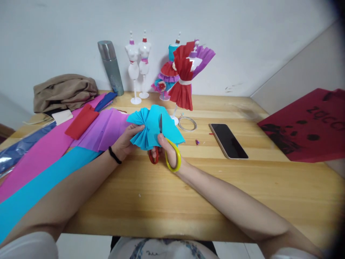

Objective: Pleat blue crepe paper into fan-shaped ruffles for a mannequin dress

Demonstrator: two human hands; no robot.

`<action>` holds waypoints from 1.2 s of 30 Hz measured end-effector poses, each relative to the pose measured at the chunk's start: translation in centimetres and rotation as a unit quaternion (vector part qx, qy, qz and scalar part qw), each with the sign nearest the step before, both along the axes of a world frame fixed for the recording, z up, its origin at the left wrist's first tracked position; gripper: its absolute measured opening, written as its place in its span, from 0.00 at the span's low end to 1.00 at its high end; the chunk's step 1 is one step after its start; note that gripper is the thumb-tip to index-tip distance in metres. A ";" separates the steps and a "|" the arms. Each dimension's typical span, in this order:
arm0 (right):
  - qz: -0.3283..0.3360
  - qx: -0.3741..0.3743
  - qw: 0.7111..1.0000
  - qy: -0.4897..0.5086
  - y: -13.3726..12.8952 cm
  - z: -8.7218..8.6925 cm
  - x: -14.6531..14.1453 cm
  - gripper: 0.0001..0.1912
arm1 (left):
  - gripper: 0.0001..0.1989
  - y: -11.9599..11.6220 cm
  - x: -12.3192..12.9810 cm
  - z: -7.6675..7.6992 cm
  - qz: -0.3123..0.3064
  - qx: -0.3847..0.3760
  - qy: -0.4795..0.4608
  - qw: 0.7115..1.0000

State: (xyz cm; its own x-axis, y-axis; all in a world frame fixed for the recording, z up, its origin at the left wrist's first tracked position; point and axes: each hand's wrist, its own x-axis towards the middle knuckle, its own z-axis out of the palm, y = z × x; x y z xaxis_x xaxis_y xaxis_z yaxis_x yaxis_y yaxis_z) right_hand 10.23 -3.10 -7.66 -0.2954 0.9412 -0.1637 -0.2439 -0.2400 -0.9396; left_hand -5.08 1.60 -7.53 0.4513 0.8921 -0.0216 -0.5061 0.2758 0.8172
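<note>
My left hand (130, 136) pinches the gathered middle of a pleated blue crepe paper piece (152, 118), whose folds fan out on both sides. My right hand (163, 145) is closed round a pair of scissors (173, 158) with one yellow and one red handle loop. One dark blade points up and lies across the front of the blue paper; the other blade is hidden behind it. Paper and scissors are held above the wooden table (172, 201).
Left lie purple (104, 129), pink (40, 154) and blue paper strips (54, 180), a red roll (82, 121) and brown cloth (64, 90). Behind stand a flask (111, 68), bare mannequins (133, 64) and paper-dressed ones (184, 75). Right are a wire coil (188, 123), phone (228, 141) and red bag (307, 126).
</note>
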 end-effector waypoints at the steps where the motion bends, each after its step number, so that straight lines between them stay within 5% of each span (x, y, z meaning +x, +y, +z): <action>1: 0.000 0.004 1.000 0.006 0.0 -0.1 0.0 0.33 | 0.15 0.0 0.0 -0.1 -0.002 0.003 0.001 1.000; 29: -0.054 0.033 0.998 -0.025 -0.6 -0.1 -0.4 0.28 | 0.17 0.1 0.4 -0.3 0.037 0.016 0.011 0.999; 36: -0.053 -0.009 0.999 -0.004 -0.2 -0.3 -0.4 0.29 | 0.17 0.0 0.2 -0.4 0.036 0.020 0.016 0.999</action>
